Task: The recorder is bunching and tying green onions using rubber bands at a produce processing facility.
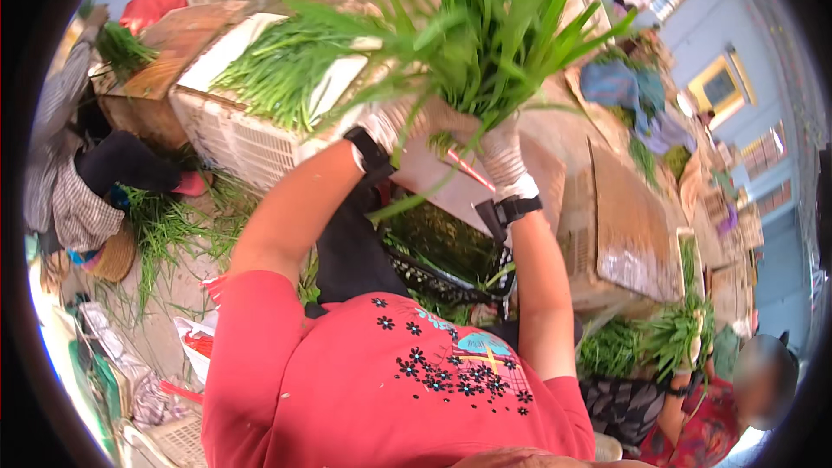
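Observation:
My left hand (432,118), in a pale knit glove, is closed around the lower part of a large bunch of leafy green stalks (494,32). Right beside it, my right hand (504,146), gloved the same way, also grips the base of the bunch. The long flat leaves fan upward and away from me, and some hang over my hands. Behind my hands a red and white strip (471,170) lies against a pale board (429,185). More green stalks (279,75) lie in a row on a white crate (240,149) to the left.
A black plastic crate (448,276) stands between my legs. Cut leaves (162,227) litter the floor at left, where a person sits near a wooden-topped box (175,32). At lower right a co-worker handles greens (676,335), near a crate with a brown board (630,227) on top.

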Available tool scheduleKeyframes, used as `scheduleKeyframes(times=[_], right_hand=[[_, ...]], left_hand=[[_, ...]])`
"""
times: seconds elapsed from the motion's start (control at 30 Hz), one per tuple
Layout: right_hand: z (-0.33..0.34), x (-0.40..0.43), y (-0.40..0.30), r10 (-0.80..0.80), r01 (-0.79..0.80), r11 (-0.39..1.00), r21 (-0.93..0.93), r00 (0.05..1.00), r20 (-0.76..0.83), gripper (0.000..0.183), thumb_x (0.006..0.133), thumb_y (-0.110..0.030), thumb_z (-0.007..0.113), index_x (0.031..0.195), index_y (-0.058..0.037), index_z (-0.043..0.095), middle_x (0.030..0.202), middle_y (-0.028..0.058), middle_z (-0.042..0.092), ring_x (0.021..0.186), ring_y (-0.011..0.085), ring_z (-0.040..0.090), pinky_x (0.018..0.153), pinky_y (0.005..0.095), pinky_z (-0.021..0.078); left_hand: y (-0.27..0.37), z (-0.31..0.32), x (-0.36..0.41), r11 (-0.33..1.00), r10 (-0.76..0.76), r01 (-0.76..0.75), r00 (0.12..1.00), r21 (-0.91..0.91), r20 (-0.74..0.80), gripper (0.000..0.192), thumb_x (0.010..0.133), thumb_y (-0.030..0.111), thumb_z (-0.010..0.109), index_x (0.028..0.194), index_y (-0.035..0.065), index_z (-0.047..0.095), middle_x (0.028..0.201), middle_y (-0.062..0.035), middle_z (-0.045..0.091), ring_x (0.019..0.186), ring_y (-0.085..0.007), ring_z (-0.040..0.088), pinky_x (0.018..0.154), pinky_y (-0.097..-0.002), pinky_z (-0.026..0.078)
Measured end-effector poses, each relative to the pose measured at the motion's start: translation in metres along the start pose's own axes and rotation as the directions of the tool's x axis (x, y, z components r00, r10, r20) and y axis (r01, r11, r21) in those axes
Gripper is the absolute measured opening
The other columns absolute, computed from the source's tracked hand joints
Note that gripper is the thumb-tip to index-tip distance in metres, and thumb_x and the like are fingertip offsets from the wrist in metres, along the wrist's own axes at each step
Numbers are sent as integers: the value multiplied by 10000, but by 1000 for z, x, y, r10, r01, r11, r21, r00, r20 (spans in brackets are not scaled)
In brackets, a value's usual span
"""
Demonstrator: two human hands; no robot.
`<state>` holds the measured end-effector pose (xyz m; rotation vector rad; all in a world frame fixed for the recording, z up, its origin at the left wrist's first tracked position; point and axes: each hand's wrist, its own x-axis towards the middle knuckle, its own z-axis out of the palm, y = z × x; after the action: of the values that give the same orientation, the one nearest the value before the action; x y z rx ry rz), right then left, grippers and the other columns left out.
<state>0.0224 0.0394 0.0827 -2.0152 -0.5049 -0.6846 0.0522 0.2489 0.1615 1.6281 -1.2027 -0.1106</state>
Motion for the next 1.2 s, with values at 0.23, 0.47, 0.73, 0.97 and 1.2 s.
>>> scheduleKeyframes(times=[0.23, 0.47, 0.73, 0.97, 1.2], right_hand=[[52, -27, 85, -97, 165, 800, -576, 984, 148, 442, 864, -365, 681, 1215, -102, 631, 1230, 79, 657, 1148, 257, 593, 1015, 421, 440], [0, 9, 10, 55, -3, 664, -748, 997, 45, 384, 819, -192, 716, 1153, -33, 612, 1064, 125, 690, 977, 290, 641, 892, 392, 492], [-72, 23, -94, 405, -410, 911, 36, 878, -254, 298, 842, -101, 712, 1118, 0, 657, 1080, 58, 667, 930, 138, 628, 792, 300, 517], [-66, -100, 92, 715, -688, 691, 221, 606, -350, 533, 833, -296, 754, 1240, 14, 606, 1191, 124, 650, 1058, 212, 601, 918, 350, 483], [-78, -163, 191, 822, -941, 308, -141, 338, -458, 633, 911, -362, 684, 1351, 28, 449, 1171, 171, 672, 1033, 289, 649, 889, 354, 503]], left_hand=[[-34, 31, -34, 890, -454, 437, 877, -129, -155, 515, 760, 396, 770, 1154, 73, 695, 1075, -105, 724, 942, -184, 666, 847, -334, 516], [-36, 21, 8, 984, -179, 178, 975, -21, -131, 521, 822, 459, 690, 1178, 79, 692, 1055, -99, 730, 931, -179, 671, 855, -322, 505], [8, 56, 87, 859, -78, 116, 992, -499, 95, 508, 892, 428, 646, 1275, 95, 633, 1114, -77, 704, 948, -167, 648, 880, -315, 497], [-190, 190, 119, 966, -62, 130, 955, -222, 291, 614, 906, 477, 549, 1338, 39, 560, 1297, -224, 606, 1182, -277, 584, 1050, -396, 401], [-193, 231, 93, 871, -327, 314, 944, 378, -30, 458, 908, 419, 561, 1099, 7, 618, 1118, -260, 622, 1067, -429, 581, 927, -494, 454]])
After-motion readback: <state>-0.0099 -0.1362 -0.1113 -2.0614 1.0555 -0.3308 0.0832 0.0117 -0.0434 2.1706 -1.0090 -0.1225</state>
